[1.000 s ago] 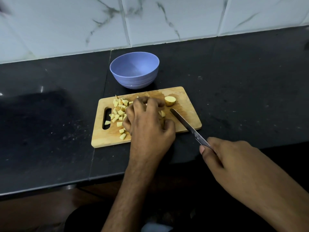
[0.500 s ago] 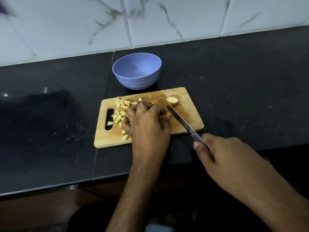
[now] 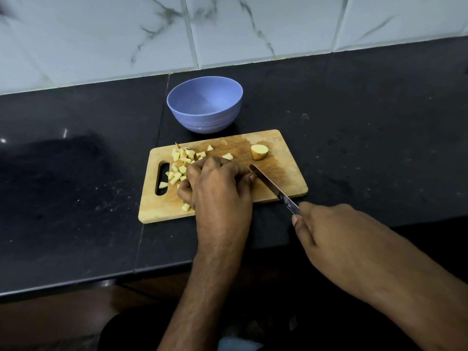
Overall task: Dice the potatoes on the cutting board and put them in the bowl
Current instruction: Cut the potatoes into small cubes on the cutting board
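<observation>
Left hand (image 3: 217, 183) sits knuckles-up on the middle of the cutting board (image 3: 278, 140), fingers curled down over something on the wood. Whatever it grips is hidden under the palm; probably a potato piece being steadied, but that is a judgement. Right hand (image 3: 326, 234) is off the board's near right corner, its grip wrapped around the handle of the knife (image 3: 272, 187). The blade angles up and left across the board, tip just beside the left hand's fingertips.

Diced potato (image 3: 181, 164) lies in a loose heap on the board's left part, near the handle slot; one cube sits close to the near edge by the left thumb. A rounded potato end piece (image 3: 259, 152) rests alone toward the far right. The blue bowl (image 3: 205, 122) stands on the dark surface (image 3: 367, 138) just behind the board and looks empty, so no transfer seems done yet.

Risks:
- The blade tip is very near the left fingertips; a slip on the wet patch could nick them.
- Cubes near the slot and the near edge could be knocked off onto the surface by a careless sweep.
- The board could slide if pressed unevenly.

Hard to make out: the knife handle, buried in the right hand; whether the blade edge touches the board; the bowl's bottom, partly shaded.
</observation>
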Motion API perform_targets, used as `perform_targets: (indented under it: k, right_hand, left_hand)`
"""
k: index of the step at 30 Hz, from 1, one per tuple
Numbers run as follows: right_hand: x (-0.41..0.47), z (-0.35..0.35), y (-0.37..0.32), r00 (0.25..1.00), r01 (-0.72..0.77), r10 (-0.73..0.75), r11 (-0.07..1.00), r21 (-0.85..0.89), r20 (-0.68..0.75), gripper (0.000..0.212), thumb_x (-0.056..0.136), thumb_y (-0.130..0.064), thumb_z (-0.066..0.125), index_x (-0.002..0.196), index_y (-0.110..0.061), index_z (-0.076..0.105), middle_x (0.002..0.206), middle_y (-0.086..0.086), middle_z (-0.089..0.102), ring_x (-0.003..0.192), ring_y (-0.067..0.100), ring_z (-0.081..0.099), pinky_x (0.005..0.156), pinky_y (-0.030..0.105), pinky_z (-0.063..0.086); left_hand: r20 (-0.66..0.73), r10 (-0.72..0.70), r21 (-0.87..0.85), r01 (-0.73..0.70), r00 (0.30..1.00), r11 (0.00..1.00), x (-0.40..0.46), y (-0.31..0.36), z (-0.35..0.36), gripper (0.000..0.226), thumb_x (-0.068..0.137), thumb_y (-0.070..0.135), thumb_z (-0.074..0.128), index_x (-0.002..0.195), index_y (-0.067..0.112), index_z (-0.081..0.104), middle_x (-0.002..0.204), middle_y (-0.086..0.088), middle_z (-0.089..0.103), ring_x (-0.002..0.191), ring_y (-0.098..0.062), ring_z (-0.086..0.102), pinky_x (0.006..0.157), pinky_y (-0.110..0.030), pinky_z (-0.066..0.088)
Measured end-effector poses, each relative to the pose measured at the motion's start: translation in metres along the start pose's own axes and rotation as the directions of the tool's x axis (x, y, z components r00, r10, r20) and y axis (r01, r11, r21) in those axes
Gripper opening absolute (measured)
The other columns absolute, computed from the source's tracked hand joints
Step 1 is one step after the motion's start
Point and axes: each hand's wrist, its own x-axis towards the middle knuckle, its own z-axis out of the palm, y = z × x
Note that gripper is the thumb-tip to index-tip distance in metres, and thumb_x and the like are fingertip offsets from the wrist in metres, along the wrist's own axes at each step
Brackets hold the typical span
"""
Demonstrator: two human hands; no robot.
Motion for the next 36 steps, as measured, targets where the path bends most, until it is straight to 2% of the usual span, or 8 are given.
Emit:
perform_targets:
  k: [6, 8, 13, 18, 22, 25, 28, 36]
  right_hand:
    - [0.013, -0.014, 0.002, 0.990, 0.030, -0.034, 0.999, 0.039, 0.133, 0.032, 0.106, -0.041, 0.029, 0.079, -0.031, 0.043, 0.066, -0.005, 0.053, 0.043, 0.004, 0.047, 0.042, 0.016, 0.030]
    - [0.016, -0.010, 0.001, 0.994, 0.040, -0.043, 0.999, 0.031, 0.099, 0.031, 0.106, -0.041, 0.028, 0.083, -0.031, 0.045, 0.066, -0.005, 0.053, 0.041, 0.004, 0.046, 0.042, 0.017, 0.033]
    - [0.014, 0.002, 0.001, 0.998, 0.056, -0.055, 0.998, 0.012, -0.018, 0.030, 0.105, -0.042, 0.028, 0.083, -0.031, 0.046, 0.069, -0.007, 0.054, 0.060, 0.007, 0.056, 0.058, 0.028, 0.049]
    - [0.011, 0.001, 0.004, 0.998, 0.041, -0.038, 0.996, 0.078, -0.044, 0.030, 0.104, -0.046, 0.028, 0.091, -0.031, 0.050, 0.068, -0.006, 0.058, 0.049, 0.004, 0.054, 0.057, 0.026, 0.053]
    - [0.017, 0.001, 0.008, 0.992, 0.011, 0.002, 0.995, 0.101, -0.124, 0.032, 0.104, -0.046, 0.028, 0.089, -0.028, 0.049, 0.066, -0.006, 0.057, 0.048, 0.005, 0.055, 0.054, 0.026, 0.053]
    - [0.027, 0.000, 0.008, 0.990, -0.001, 0.018, 0.993, 0.121, -0.139, 0.029, 0.104, -0.045, 0.029, 0.088, -0.028, 0.046, 0.067, -0.006, 0.056, 0.048, 0.004, 0.053, 0.050, 0.022, 0.045]
    - [0.035, 0.001, 0.007, 0.988, -0.012, 0.033, 0.990, 0.137, -0.150, 0.032, 0.104, -0.045, 0.029, 0.100, -0.026, 0.055, 0.067, -0.006, 0.058, 0.049, 0.006, 0.056, 0.052, 0.026, 0.053]
    - [0.033, 0.002, 0.011, 0.984, -0.029, 0.070, 0.970, 0.243, -0.163, 0.032, 0.105, -0.042, 0.030, 0.100, -0.024, 0.057, 0.063, -0.005, 0.061, 0.042, 0.008, 0.058, 0.046, 0.023, 0.052]
  left_hand:
    - [-0.007, 0.002, 0.046, -0.001, 1.000, 0.999, -0.001, 0.002, 0.002, 0.012, 0.095, 0.038, 0.065, 0.100, 0.031, 0.073, 0.123, 0.010, 0.054, 0.131, -0.016, 0.031, 0.109, -0.045, 0.019]
    - [-0.012, 0.009, 0.067, -0.008, 1.000, 0.998, -0.001, 0.002, 0.002, 0.014, 0.096, 0.038, 0.063, 0.102, 0.030, 0.073, 0.125, 0.009, 0.054, 0.130, -0.017, 0.032, 0.108, -0.045, 0.020]
    - [-0.029, -0.007, 0.069, 0.009, 1.000, 0.998, -0.002, 0.003, 0.002, 0.016, 0.098, 0.035, 0.060, 0.107, 0.028, 0.071, 0.127, 0.007, 0.050, 0.128, -0.017, 0.032, 0.109, -0.046, 0.019]
    - [-0.118, -0.041, 0.004, 0.042, 0.992, 0.999, -0.003, -0.002, 0.002, 0.019, 0.100, 0.025, 0.055, 0.111, 0.027, 0.071, 0.128, 0.003, 0.050, 0.128, -0.018, 0.031, 0.108, -0.046, 0.019]
    - [-0.162, -0.032, -0.045, 0.025, 0.986, 0.999, -0.006, -0.001, 0.001, 0.020, 0.100, 0.034, 0.056, 0.111, 0.025, 0.070, 0.126, 0.002, 0.052, 0.128, -0.018, 0.031, 0.105, -0.045, 0.018]
    - [-0.082, 0.065, 0.001, -0.065, 0.995, 0.998, -0.005, 0.002, 0.001, 0.028, 0.096, 0.047, 0.058, 0.117, 0.031, 0.066, 0.130, 0.005, 0.049, 0.130, -0.017, 0.031, 0.106, -0.048, 0.021]
    - [-0.008, 0.131, 0.119, -0.129, 0.991, 0.984, -0.004, 0.006, 0.003, 0.023, 0.094, 0.047, 0.062, 0.113, 0.035, 0.068, 0.137, 0.006, 0.045, 0.135, -0.019, 0.027, 0.108, -0.050, 0.021]
    - [-0.161, 0.002, 0.150, 0.023, 0.987, 0.988, 0.003, 0.005, 0.006, 0.014, 0.095, 0.031, 0.062, 0.106, 0.029, 0.070, 0.132, 0.002, 0.050, 0.131, -0.023, 0.032, 0.108, -0.051, 0.022]
